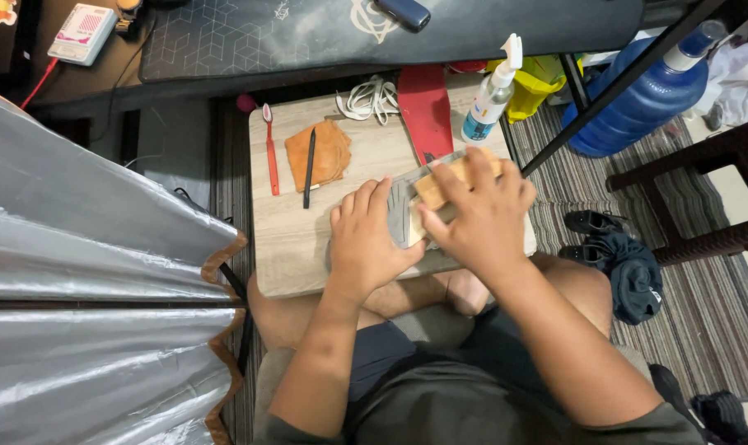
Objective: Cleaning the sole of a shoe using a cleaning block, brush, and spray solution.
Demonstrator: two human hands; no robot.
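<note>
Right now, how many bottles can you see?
2. A small spray bottle stands at the far right corner of the wooden board. A big blue water bottle sits on the striped rug further right. Others may be hidden.

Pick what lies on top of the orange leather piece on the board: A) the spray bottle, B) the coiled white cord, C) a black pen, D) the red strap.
C: a thin black pen lies lengthwise across the orange leather piece; the bottle, cord and strap sit apart from it.

Tan block point(440, 188) flat on grey slab point(400, 216)
</note>
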